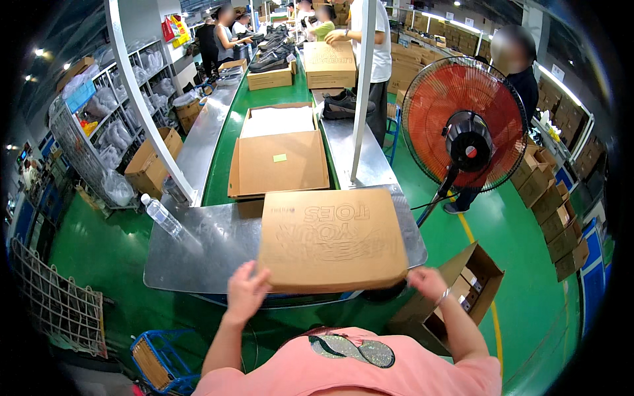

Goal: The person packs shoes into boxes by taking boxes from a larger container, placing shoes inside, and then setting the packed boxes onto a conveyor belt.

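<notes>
A closed brown cardboard shoebox (333, 231) with dark lettering on its lid is in front of me, over the near end of the metal table. My left hand (247, 290) has its fingers closed at the box's near left corner. At the near right corner, my right hand (428, 284) grips the edge with bent fingers. The undersides of both grips are hidden. Just beyond lies an open shoebox (281, 165), its lid bearing a small yellow-green label and white paper showing inside.
A water bottle (160, 214) lies on the metal table (191, 257) at left. Beyond, a green conveyor (264, 98) carries shoes and boxes between white posts. A large red fan (469, 129) stands at right, above an open carton (485, 277) holding boxes. Several people work farther off.
</notes>
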The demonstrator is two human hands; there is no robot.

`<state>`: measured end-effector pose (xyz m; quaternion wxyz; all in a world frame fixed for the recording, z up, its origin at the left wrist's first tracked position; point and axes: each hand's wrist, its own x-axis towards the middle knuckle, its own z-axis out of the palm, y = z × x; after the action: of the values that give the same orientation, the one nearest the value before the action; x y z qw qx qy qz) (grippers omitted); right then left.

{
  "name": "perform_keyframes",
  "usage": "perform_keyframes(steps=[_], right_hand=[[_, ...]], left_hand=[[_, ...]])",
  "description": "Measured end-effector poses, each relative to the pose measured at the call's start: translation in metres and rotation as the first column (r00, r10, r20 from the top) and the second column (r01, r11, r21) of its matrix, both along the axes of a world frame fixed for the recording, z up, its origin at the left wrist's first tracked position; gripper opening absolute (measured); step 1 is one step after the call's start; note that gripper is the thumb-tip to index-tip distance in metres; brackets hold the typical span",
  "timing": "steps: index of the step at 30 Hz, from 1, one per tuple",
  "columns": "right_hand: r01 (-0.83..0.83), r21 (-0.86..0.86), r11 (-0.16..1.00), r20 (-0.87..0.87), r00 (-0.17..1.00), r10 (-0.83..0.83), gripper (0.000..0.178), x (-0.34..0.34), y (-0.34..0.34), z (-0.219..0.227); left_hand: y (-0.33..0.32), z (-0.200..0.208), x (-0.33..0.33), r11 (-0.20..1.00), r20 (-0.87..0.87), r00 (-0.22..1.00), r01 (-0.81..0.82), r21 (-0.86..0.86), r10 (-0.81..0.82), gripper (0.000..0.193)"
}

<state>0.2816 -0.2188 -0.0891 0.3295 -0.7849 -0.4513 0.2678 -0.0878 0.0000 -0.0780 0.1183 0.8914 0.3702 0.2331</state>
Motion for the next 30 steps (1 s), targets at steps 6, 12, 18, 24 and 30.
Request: perform_keyframes(steps=[6, 12, 18, 24, 30], right_hand=[[-0.193, -0.009, 0.981, -0.388, 0.905, 0.174, 0.025, -0.026, 0.011, 0.014], [0.519, -0.089, 0.850, -0.717, 0.559, -0.417, 0.025, 0.044, 0.084, -0.060], [0.193, -0.295, 0.936, -0.675, 0.651, -0.347, 0.017, 0.052, 0.114, -0.088], [0.058, -0.448, 0.892, -0.620, 0.698, -0.357, 0.017, 0.047, 0.071, -0.057], [-0.203, -0.453, 0.868, -0.827, 0.460, -0.324, 0.015, 0.075, -0.001, -0.105]], left_hand=[[0.051, -0.040, 0.016, 0.862, 0.382, 0.780, -0.386, -0.329, 0.495, 0.055], [0.054, -0.045, 0.041, 0.821, 0.391, 0.750, -0.348, -0.452, 0.533, 0.075], [0.053, -0.044, 0.029, 0.826, 0.409, 0.762, -0.282, -0.489, 0.502, 0.079], [0.058, -0.038, 0.050, 0.836, 0.412, 0.825, -0.125, -0.534, 0.387, 0.081], [0.090, -0.037, 0.105, 0.896, 0.436, 0.859, -0.056, -0.441, 0.269, 0.075]])
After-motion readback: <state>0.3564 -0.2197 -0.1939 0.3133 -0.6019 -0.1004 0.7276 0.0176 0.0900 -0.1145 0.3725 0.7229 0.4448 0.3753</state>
